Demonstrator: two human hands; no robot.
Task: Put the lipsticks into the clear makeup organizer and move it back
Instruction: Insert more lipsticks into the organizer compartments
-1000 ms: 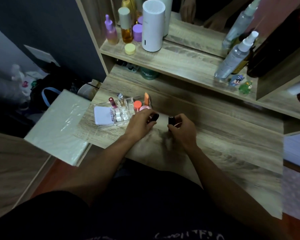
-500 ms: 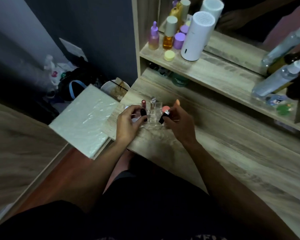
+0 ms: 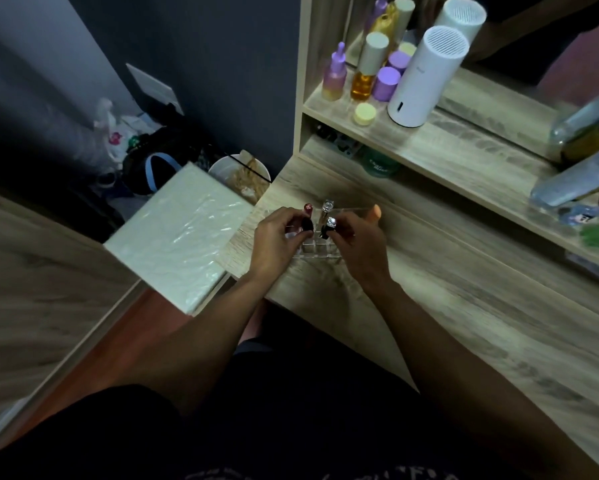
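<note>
The clear makeup organizer (image 3: 312,249) stands near the left end of the wooden desk (image 3: 464,292), partly hidden by both hands. My left hand (image 3: 277,242) pinches a black lipstick (image 3: 306,225) upright over the organizer's front slots. My right hand (image 3: 358,245) holds a black lipstick with a silver top (image 3: 328,226) right beside it. Behind them a red-capped tube (image 3: 307,209) and a clear-topped tube (image 3: 327,206) stand in the back slots. An orange item (image 3: 375,212) pokes up past my right hand.
A white board wrapped in plastic (image 3: 177,237) leans off the desk's left edge. On the shelf above stand a white cylinder (image 3: 426,77), purple and amber bottles (image 3: 364,74) and a yellow jar (image 3: 365,114). Spray bottles (image 3: 568,181) and small figurines (image 3: 582,216) sit at right.
Both hands carried a lipstick each from the desk in front of the organizer to above its slots. The camera view swung left, shifting the desk rightward in frame.
</note>
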